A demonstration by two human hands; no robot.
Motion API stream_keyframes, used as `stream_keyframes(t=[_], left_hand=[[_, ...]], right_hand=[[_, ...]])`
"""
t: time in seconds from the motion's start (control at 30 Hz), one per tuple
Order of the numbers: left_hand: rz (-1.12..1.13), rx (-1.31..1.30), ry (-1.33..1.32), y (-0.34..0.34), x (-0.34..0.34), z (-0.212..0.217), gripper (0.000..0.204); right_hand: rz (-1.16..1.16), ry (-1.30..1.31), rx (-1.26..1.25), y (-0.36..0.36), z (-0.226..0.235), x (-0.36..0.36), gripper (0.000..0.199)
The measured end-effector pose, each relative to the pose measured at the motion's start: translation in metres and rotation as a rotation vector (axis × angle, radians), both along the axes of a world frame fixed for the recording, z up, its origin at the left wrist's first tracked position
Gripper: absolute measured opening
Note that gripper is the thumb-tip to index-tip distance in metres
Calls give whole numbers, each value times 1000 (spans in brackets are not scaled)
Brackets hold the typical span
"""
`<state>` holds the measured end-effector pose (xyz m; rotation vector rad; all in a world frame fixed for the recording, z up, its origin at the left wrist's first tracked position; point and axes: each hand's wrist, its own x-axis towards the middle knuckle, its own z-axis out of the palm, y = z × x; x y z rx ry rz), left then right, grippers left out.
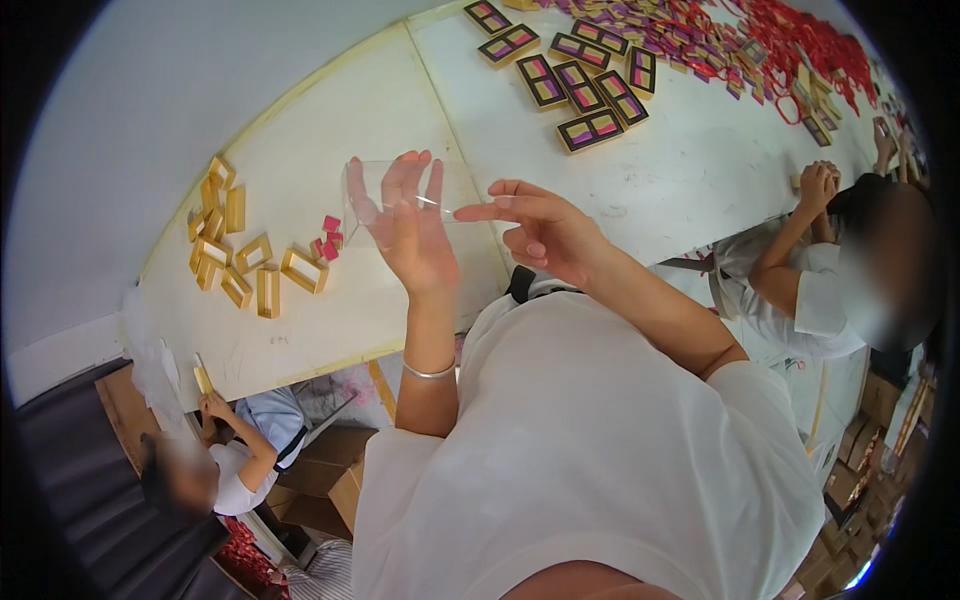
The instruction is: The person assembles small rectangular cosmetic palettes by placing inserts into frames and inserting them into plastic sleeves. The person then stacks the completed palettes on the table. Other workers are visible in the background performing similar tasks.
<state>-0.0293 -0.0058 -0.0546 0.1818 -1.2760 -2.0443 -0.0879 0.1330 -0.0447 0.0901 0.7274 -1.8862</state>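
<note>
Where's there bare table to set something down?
Bare table lies between the gold frames and the patterned boxes, past the left hand; more between those boxes and the right hand. Crowded: the table's far right, under red ribbons.

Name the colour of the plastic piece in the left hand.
The plastic piece is clear and colourless, best seen in the head view.

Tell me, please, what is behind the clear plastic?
Through the clear plastic, fingers of the left hand and the white table show. Whatever lies behind that hand is covered and cannot be seen.
</note>
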Motion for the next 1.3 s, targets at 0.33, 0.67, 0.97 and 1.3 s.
stream_keyframes(t=[0.33,0.67,0.97,1.3], left_hand=[[50,84,23,-8,-4,-6,71],[9,656,-91,-44,-6,-3,60],[-255,833,113,-45,3,16,64],[-120,933,-21,-29,-3,18,61]], right_hand=[[164,160,-75,2,-5,17,24],[-279,1804,973,66,-149,-107,42],[399,2178,1118,85,-193,-117,56],[329,2096,1237,102,-189,-133,65]])
